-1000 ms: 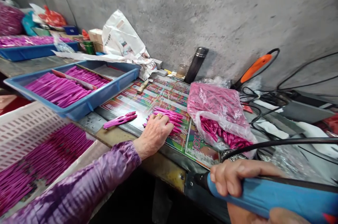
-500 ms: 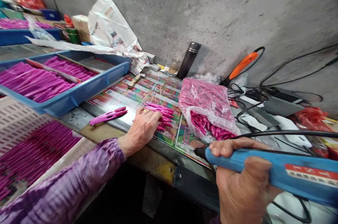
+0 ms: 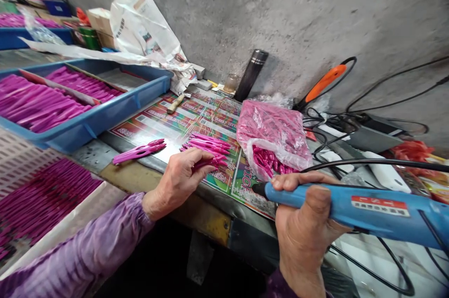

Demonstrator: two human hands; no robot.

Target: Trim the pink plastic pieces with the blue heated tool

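My left hand (image 3: 180, 177) rests at the near edge of the bench, its fingers curled onto the near ends of a small pile of pink plastic pieces (image 3: 206, 146) lying on a printed sheet (image 3: 196, 120). My right hand (image 3: 305, 223) is wrapped round the blue handle of a corded electric tool (image 3: 354, 209), whose dark tip points left towards the pile. A second small bunch of pink pieces (image 3: 138, 151) lies to the left of my left hand. A clear bag of pink parts (image 3: 275, 136) sits just beyond the tool tip.
A blue tray (image 3: 115, 111) full of pink pieces stands at the left, above a white crate (image 3: 21, 157) holding more. A black flask (image 3: 250, 76), an orange-handled tool (image 3: 324, 80), a white plastic bag and tangled cables (image 3: 351, 129) lie along the concrete wall.
My right hand has brought the blue tool up and leftward, its tip nearer the pile. My left hand has slid back towards the bench edge, still on the pink pieces.
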